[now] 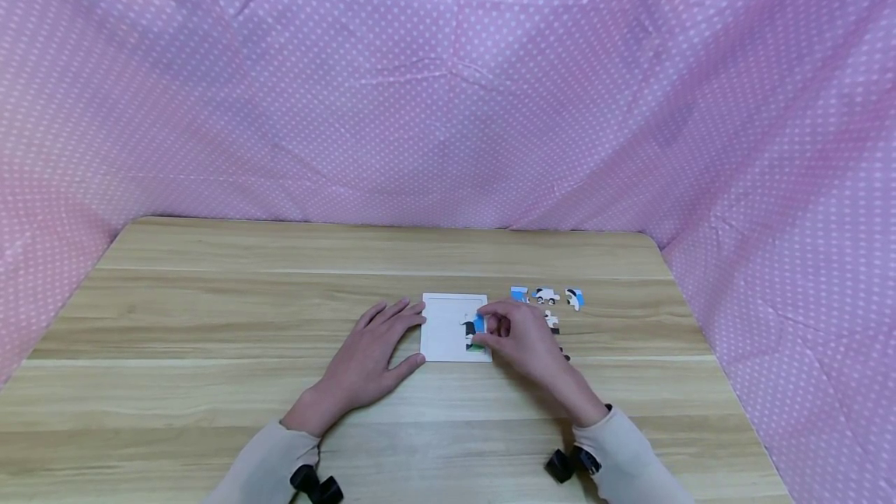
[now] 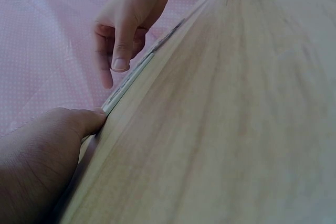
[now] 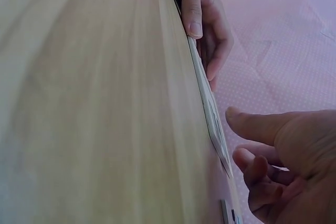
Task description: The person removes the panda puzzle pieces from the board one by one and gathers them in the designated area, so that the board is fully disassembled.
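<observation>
A flat white puzzle tray lies on the table, with a few joined-looking puzzle pieces in blue, black, white and green along its right side. My left hand rests by the tray's left edge, fingers spread and fingertips touching it. Over the right edge is my right hand, its thumb and index finger apart around the placed pieces. In the right wrist view nothing shows between the thumb and fingers of that right hand; its other fingers are curled. Part of the pieces is hidden beneath it.
Several loose puzzle pieces lie right of the tray, among them a blue-and-white piece and a white piece with a small car-like print. Others are partly covered by the right hand. A pink dotted cloth hangs behind the wooden table.
</observation>
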Motion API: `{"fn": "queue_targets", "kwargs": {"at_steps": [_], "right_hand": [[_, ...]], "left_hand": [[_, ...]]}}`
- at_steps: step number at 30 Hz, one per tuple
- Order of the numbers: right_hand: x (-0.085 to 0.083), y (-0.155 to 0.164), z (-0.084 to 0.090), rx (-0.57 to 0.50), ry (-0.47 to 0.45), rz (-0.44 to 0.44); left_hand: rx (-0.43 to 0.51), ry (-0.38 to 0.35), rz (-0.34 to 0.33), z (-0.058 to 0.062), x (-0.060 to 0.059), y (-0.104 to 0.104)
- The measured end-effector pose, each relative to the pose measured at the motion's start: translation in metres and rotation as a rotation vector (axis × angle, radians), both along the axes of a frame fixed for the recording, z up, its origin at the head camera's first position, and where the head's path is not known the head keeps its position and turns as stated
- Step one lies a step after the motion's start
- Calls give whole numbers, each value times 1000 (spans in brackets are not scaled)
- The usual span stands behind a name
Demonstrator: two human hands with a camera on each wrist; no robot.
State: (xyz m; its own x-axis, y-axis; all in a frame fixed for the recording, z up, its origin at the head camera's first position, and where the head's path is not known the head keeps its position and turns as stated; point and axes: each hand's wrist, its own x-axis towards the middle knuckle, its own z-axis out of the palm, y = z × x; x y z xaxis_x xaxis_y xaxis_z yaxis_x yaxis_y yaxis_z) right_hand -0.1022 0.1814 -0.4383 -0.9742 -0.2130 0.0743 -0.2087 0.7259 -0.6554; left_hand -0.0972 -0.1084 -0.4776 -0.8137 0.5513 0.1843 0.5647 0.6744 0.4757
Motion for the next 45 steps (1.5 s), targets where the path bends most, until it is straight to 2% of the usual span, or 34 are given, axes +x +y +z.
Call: {"fn": "queue_targets", "kwargs": {"at_steps": [15, 24, 34, 45], "right_hand": [[-1, 1, -2, 47, -7, 10], [-5, 2, 3, 54, -98, 18], [-5, 3, 0, 9, -129, 14], [-4, 1, -2, 18, -53, 13]], "left_hand": [[10, 1, -1, 0, 0, 0], [-9, 9, 2, 0, 0, 0], [-2, 15, -4, 1, 0, -1], [0, 21, -5, 0, 0, -1]]}}
